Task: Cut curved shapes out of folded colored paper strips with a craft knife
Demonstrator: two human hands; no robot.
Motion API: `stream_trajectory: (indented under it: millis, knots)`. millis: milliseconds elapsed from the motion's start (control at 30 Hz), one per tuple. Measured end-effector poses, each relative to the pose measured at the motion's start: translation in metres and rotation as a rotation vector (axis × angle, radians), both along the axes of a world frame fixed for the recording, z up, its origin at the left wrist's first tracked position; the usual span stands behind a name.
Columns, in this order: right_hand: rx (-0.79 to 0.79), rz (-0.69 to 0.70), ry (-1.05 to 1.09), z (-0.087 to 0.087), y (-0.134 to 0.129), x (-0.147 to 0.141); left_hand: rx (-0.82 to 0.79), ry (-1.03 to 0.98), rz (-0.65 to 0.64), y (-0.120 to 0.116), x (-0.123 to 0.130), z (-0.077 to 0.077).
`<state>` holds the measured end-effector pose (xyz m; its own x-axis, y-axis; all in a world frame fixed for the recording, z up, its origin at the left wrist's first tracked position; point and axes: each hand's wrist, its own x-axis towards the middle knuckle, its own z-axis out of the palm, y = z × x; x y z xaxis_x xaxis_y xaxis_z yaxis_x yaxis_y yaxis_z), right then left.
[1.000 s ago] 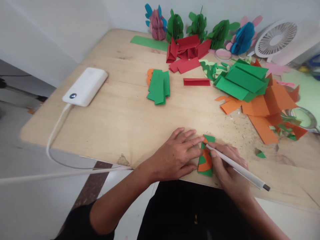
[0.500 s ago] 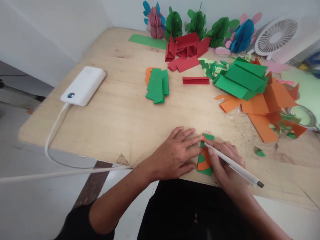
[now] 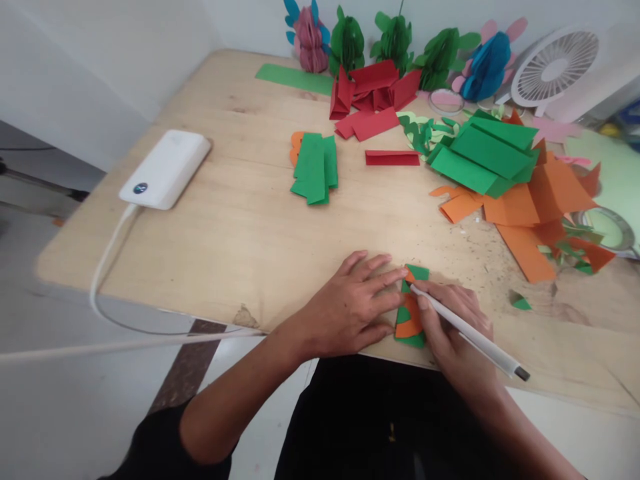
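My right hand [image 3: 457,327] grips a white pen [image 3: 467,328], its tip down at the edge of an orange paper cutout [image 3: 409,319]. That curved cutout lies on top of a green paper strip [image 3: 417,273] near the table's front edge. Fingers spread and flat, my left hand [image 3: 353,303] rests palm down, its fingertips at the left side of the cutout and strip. Part of both papers is hidden under my fingers. Farther back lie folded green strips [image 3: 313,167] with an orange cutout [image 3: 297,143] partly beneath them.
Folded red papers [image 3: 375,93] lie at the back, a single red strip [image 3: 393,158] nearer. Green strips [image 3: 493,153] and orange paper [image 3: 543,200] pile at right, with tape rolls and scraps. A white power bank [image 3: 165,170], its cable trailing, sits left. A fan [image 3: 555,70] and honeycomb paper figures [image 3: 347,43] stand behind.
The view has tilted very slightly. Both hands keep nearly the same place, and the pen remains at the orange cutout with only a tiny shift.
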<state>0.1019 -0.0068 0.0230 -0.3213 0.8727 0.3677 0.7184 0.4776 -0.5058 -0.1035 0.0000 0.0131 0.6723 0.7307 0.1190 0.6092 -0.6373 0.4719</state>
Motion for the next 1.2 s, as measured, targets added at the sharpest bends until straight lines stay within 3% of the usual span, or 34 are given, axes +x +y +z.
stream_trajectory:
  millis: [1200]
  knots:
    - [-0.026, -0.011, 0.006, -0.001, -0.015, 0.011, 0.014, -0.003, -0.008, -0.001, 0.0, -0.003]
